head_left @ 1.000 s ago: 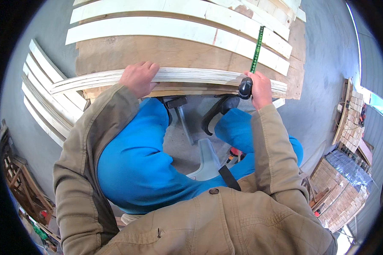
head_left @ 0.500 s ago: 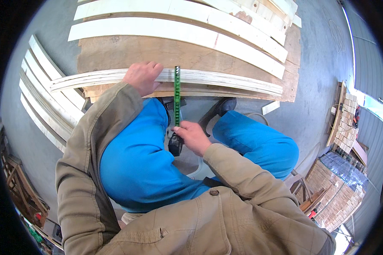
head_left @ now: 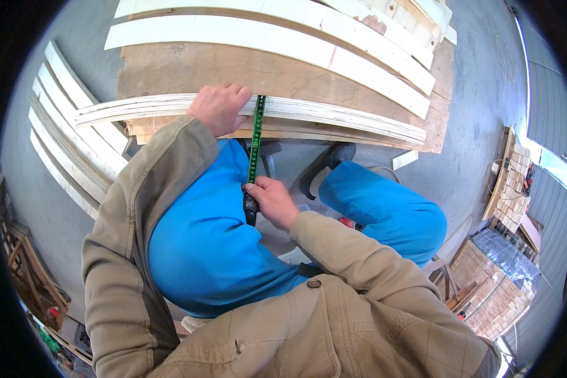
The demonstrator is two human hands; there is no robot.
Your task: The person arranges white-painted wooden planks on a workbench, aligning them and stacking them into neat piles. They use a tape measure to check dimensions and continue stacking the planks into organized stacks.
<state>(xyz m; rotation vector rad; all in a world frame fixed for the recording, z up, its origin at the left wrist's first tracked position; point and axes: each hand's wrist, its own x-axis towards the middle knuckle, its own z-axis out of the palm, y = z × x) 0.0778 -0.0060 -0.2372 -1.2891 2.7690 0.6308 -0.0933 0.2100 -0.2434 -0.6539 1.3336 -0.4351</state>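
Taking twelve o'clock as straight ahead of the person, I see the left hand [head_left: 220,108] out at eleven, curled firmly over a bundle of thin white strips [head_left: 334,120], the fingers across its top and the thumb on the near side. The bundle runs from ten o'clock round to one, along the near edge of a brown plywood sheet [head_left: 214,69].

The right hand [head_left: 272,200] is nearer the body, almost straight below the left at six o'clock from it. Its fingers are closed round the black case of a tape measure [head_left: 251,208], the thumb by the mouth; how the hidden fingers sit underneath, I can't tell. The green blade [head_left: 256,135] runs out toward twelve and crosses the bundle just at three o'clock of the left hand, its tip at the far side of the strips. Whether blade and wood touch, I can't make out.

Beyond the bundle, toward twelve, wide white boards [head_left: 277,36] lie on the plywood. More pale boards [head_left: 75,148] rest on the floor at ten. A small white offcut [head_left: 404,159] lies at two, and a stack of wooden blocks [head_left: 482,286] stands at four.
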